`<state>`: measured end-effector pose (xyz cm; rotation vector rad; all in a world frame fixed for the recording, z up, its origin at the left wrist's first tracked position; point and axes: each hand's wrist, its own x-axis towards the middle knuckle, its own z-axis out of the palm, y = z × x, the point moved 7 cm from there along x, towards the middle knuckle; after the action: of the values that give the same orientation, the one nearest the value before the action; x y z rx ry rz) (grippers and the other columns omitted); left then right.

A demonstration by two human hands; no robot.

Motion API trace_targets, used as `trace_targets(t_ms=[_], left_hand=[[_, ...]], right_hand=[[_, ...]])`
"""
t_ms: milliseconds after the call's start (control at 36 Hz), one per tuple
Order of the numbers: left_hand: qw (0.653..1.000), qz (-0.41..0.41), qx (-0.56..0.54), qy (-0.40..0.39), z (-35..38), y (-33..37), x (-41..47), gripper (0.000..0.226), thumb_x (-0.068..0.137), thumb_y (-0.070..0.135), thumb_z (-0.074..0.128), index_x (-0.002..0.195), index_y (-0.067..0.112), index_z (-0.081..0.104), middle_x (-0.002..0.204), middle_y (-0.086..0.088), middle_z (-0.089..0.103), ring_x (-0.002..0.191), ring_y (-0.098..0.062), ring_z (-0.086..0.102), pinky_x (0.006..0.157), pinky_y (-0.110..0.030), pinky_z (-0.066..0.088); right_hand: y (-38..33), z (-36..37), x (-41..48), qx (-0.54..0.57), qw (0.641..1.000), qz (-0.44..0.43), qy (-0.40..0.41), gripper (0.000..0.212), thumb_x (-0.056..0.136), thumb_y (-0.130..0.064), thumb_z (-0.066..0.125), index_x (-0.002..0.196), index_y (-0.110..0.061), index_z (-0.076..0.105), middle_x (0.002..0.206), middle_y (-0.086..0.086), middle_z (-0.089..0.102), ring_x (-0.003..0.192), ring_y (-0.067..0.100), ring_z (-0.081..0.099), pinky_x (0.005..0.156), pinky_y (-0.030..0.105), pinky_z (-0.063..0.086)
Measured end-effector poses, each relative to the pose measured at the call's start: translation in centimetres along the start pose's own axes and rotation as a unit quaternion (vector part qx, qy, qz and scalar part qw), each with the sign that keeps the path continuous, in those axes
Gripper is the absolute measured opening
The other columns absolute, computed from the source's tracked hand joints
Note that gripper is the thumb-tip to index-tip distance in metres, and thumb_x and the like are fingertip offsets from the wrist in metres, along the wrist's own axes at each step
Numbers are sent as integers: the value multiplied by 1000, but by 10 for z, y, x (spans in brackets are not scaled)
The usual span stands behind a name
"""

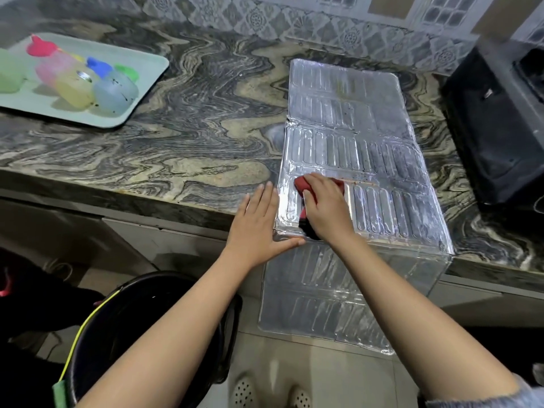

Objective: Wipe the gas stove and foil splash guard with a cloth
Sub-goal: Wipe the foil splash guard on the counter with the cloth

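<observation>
While my left hand (259,228) lies flat and open, fingers spread, pinning the near left corner of the ribbed silver foil splash guard (353,160) at the marbled stone counter's (176,136) edge, my right hand (326,207) presses a crumpled red cloth (301,184) onto its front panel. I judge the guard-wiping step underway; next I should sweep rightward across the speckled panels, keeping the sheet pinned.
</observation>
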<state>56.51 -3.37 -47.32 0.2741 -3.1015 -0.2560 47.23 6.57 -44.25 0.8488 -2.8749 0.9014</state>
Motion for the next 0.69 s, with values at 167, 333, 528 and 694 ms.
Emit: trace_targets(t_ms=[167,333,528,694], left_hand=[[1000,6,-5,-8,1,0,0,111,73,81,31,147,9,-9,157,-7,-15,145,-19,-15,118,-38,-8],[1000,0,-1,-18,1,0,1,112,68,82,20,147,8,-10,157,-9,-15,144,-20,-15,116,-37,-10],[1000,-6,5,-11,-1,1,-1,108,77,76,33,146,7,-12,156,-10,-16,144,-20,-16,118,-38,-8],[1000,-11,3,-14,-2,1,-1,112,71,83,25,147,8,-12,156,-8,-17,144,-19,-17,115,-35,-12]], right_hand=[[-18,10,5,3,999,-32,-16,39,95,-19,43,134,-12,46,141,7,44,131,23,36,108,29,23],[-25,19,12,-4,999,-42,-8,39,95,-20,42,134,-11,46,140,8,45,131,24,37,109,30,23],[-32,25,32,-3,999,-45,5,39,95,-15,41,133,-7,45,139,13,45,130,26,38,108,28,21],[-29,23,54,4,999,-52,14,37,94,-13,41,130,-6,48,135,12,49,127,27,40,107,32,25]])
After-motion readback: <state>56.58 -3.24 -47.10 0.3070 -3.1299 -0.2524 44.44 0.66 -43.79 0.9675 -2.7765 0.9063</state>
